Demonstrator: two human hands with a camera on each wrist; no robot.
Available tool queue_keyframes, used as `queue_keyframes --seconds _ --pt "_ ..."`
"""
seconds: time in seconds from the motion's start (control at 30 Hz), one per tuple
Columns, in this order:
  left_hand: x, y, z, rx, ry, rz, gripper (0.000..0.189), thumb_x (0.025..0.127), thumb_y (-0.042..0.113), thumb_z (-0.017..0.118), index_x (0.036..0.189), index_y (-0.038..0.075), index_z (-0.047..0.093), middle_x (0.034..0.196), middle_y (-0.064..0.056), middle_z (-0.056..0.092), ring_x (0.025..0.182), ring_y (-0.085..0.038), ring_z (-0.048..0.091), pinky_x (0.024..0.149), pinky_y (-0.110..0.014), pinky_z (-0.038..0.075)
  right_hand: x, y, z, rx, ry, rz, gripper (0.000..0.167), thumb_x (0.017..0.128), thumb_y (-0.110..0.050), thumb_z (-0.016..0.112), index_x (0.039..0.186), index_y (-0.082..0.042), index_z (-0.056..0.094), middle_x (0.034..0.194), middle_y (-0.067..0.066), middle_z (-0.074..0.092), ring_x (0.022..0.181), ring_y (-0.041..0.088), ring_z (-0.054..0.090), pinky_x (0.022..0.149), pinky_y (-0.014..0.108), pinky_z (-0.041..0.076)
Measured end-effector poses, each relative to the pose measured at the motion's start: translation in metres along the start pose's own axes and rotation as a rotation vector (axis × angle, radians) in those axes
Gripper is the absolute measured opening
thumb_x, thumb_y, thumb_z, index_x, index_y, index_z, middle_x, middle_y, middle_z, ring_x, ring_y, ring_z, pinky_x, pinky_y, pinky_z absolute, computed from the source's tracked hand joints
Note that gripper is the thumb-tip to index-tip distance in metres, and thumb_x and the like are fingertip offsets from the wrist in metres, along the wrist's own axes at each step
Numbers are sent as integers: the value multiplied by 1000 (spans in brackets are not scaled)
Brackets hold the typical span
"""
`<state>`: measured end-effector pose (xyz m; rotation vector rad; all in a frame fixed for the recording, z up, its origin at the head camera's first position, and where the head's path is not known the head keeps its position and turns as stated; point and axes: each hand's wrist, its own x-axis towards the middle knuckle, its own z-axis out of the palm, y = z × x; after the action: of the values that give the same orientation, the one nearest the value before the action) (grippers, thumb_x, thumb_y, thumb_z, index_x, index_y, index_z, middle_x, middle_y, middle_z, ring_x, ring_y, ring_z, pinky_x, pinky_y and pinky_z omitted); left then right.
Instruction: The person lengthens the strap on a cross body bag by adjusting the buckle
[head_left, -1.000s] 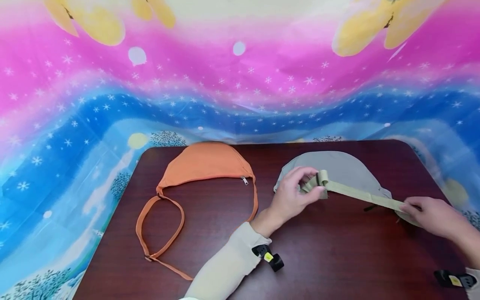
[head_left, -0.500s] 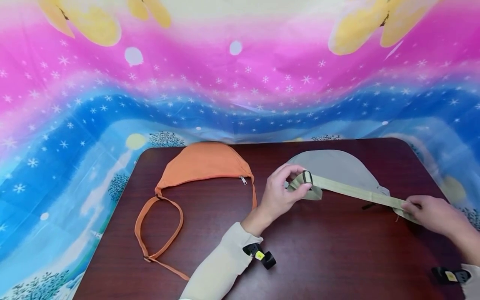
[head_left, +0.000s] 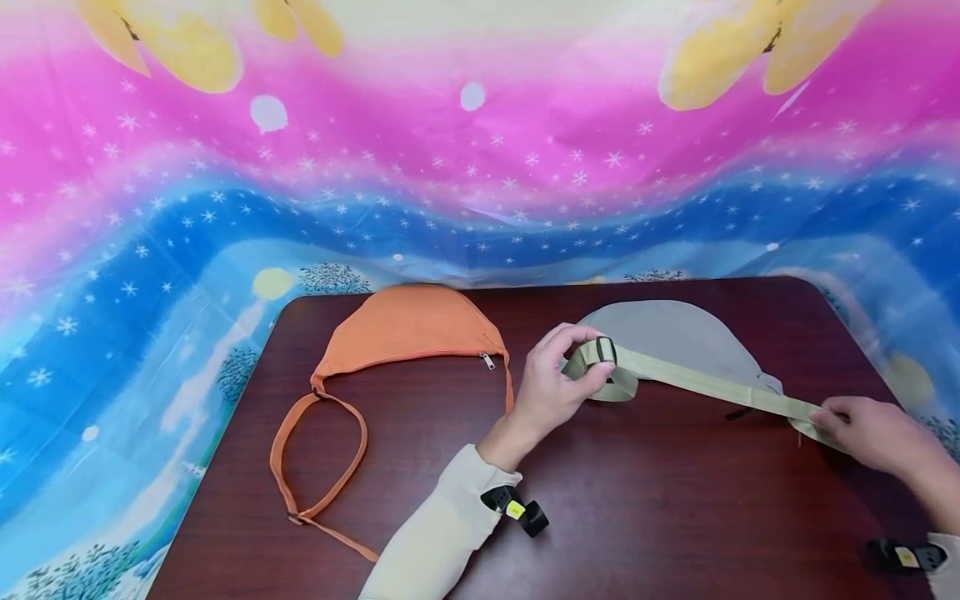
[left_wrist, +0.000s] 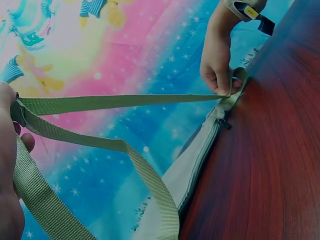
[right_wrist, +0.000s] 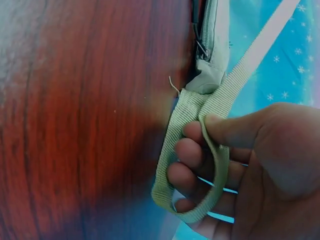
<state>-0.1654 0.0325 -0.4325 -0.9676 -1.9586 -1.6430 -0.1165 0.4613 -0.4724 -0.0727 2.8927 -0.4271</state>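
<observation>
A grey-green waist bag (head_left: 667, 337) lies at the table's back right, its pale green webbing strap (head_left: 697, 377) raised in front of it. My left hand (head_left: 551, 387) holds the strap at its black slider buckle (head_left: 606, 350), thumb and fingers curled round it. Below that hand the strap hangs in a loop, wide in the left wrist view. At the bag's right end, my right hand (head_left: 877, 433) pinches the strap between thumb and forefinger. The strap runs taut between both hands. In the right wrist view a folded strap loop (right_wrist: 165, 182) passes round the fingers, beside the bag's zipper (right_wrist: 206, 30).
An orange waist bag (head_left: 412, 329) lies at the back left, its silver zipper pull (head_left: 487, 361) showing. Its orange strap (head_left: 279, 454) loops toward the front of the dark red wooden table (head_left: 637, 517). A patterned cloth backdrop (head_left: 480, 167) hangs behind the table.
My left hand has moved left with the buckle, lengthening the taut stretch of strap between the hands. My right hand stays in nearly the same place, and the orange bag has not moved.
</observation>
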Motion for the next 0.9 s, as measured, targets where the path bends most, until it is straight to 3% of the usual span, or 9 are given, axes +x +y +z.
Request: queue_keyframes --seconds 0.13,0.27,0.43,0.57,0.63,0.8,0.9 --pt "1 2 0 -9 -51 -10 28 87 8 75 113 3 66 100 -9 64 85 -11 57 68 -20 51 -3 -2 1 10 27 -24 31 105 -19 58 75 -12 55 62 0 42 54 17 37 54 33 30" --pt "1 4 1 -12 -124 -33 31 87 6 78 115 2 67 104 -9 65 90 -10 57 72 -20 52 -4 -15 -7 22 83 -37 21 98 -22 69 90 -3 63 70 -2 56 57 14 48 53 33 37" --pt "2 8 5 -3 -173 -55 35 87 9 81 118 4 67 112 -8 67 99 -9 58 79 -18 51 -10 -55 -24 60 237 -128 27 93 -22 76 108 -2 66 83 -1 68 63 4 54 55 29 39" --pt "2 12 10 -5 -174 -61 36 86 10 83 119 6 68 113 -7 68 99 -8 58 79 -16 51 -18 -98 -35 196 358 -232 25 92 -12 77 114 -12 68 93 2 72 72 -8 55 56 21 41" --pt "1 13 14 -4 -167 -61 36 86 11 83 119 6 68 112 -6 68 99 -8 59 77 -15 51 -20 -118 -37 291 391 -272 28 91 -8 77 116 -16 69 97 -3 72 81 -12 57 61 16 43" --pt "-1 14 22 4 -158 -62 36 86 12 83 119 8 69 111 -4 68 97 -6 58 77 -15 51 -25 -157 -33 479 397 -340 30 94 -3 72 122 -15 69 109 -14 69 92 -7 62 70 12 48" --pt "-2 15 25 15 -168 -66 35 86 13 83 118 9 69 110 -2 68 97 -4 57 78 -14 50 -27 -172 -29 557 391 -375 31 96 0 67 125 -11 67 115 -11 69 98 -3 63 75 10 49"
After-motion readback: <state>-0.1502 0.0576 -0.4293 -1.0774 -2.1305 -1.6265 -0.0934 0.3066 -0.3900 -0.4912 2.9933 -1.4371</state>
